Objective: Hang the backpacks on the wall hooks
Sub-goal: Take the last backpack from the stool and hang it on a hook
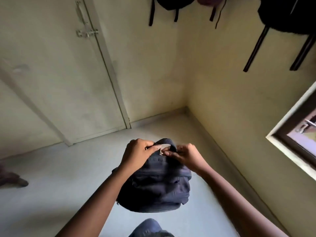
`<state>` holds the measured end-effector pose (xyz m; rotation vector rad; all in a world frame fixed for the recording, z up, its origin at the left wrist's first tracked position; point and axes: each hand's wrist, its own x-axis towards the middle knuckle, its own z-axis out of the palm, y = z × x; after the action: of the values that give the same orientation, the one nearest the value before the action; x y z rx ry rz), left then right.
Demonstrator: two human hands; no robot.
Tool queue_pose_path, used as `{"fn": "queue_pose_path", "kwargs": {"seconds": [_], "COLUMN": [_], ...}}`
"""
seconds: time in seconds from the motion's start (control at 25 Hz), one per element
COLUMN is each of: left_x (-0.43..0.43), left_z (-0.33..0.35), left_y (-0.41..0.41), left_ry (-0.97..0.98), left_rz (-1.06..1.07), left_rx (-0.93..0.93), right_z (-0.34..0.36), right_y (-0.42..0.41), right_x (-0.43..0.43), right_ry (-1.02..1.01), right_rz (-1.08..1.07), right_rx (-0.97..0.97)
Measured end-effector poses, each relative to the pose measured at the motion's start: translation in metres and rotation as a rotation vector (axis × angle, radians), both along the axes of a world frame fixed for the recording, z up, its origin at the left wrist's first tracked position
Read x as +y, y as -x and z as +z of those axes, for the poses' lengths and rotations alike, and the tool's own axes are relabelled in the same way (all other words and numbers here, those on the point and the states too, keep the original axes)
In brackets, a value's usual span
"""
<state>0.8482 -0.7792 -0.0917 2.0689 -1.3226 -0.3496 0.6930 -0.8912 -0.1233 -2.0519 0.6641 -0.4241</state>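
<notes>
arms: both stretched forward | left hand [138,155]: gripping backpack [153,190] top | right hand [187,157]: pinching its top

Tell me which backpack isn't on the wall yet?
The dark blue backpack, gripped by the left hand and right hand; the two black backpacks and maroon backpack hang on the wall.

Four backpacks [153,189] [169,4] [207,1] [287,17], two hands [136,154] [186,157]
</notes>
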Motion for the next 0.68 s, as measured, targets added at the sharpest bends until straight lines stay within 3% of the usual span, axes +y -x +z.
{"fn": "queue_pose_path", "kwargs": {"seconds": [0.08,0.28,0.48,0.68], "left_x": [-0.04,-0.174,-0.325,-0.451], "left_z": [0.01,0.031,0.065,0.092], "left_y": [-0.035,-0.123,-0.184,-0.207], "left_ry": [0.044,0.141,0.268,0.257], "left_rz": [0.026,0.044,-0.101,-0.254], "left_rx": [0.015,0.146,0.337,0.462], "right_z": [0.003,0.029,0.083,0.116], "right_y": [-0.027,-0.114,-0.163,-0.174], "right_x": [-0.047,-0.163,-0.291,-0.391], "right_ry": [-0.03,0.052,0.172,0.196], "right_rz": [0.037,-0.13,-0.319,-0.579], "right_rx": [-0.002,-0.126,-0.185,-0.156]}}
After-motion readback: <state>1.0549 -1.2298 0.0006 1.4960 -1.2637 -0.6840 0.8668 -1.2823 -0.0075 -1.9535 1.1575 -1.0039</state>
